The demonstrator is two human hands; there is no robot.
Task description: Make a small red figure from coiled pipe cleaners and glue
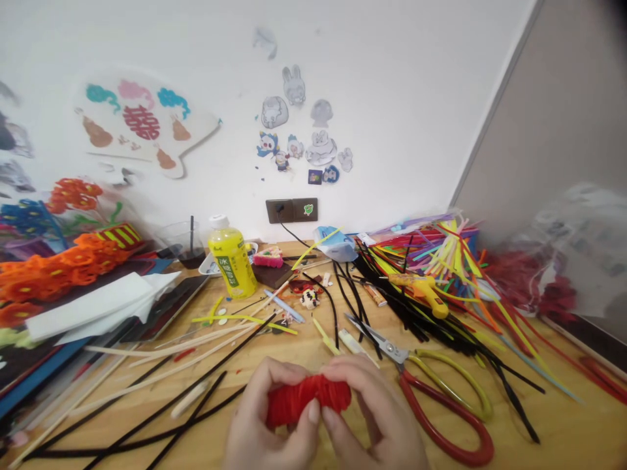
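Note:
Low in the middle of the head view, a bundle of coiled red pipe cleaner is held level between both hands. My left hand has its fingers wrapped round the left part, thumb pressed on the front. My right hand closes on the right part, its thumb beside the other one near the middle. The fingertips behind the bundle are hidden. Just right of my right hand lie large scissors with one red and one yellow handle, blades slightly apart.
Black pipe cleaners lie loose at left. A yellow drink bottle stands behind them. At right are a hot glue gun and a heap of coloured pipe cleaners. Orange craft flowers and white paper lie far left.

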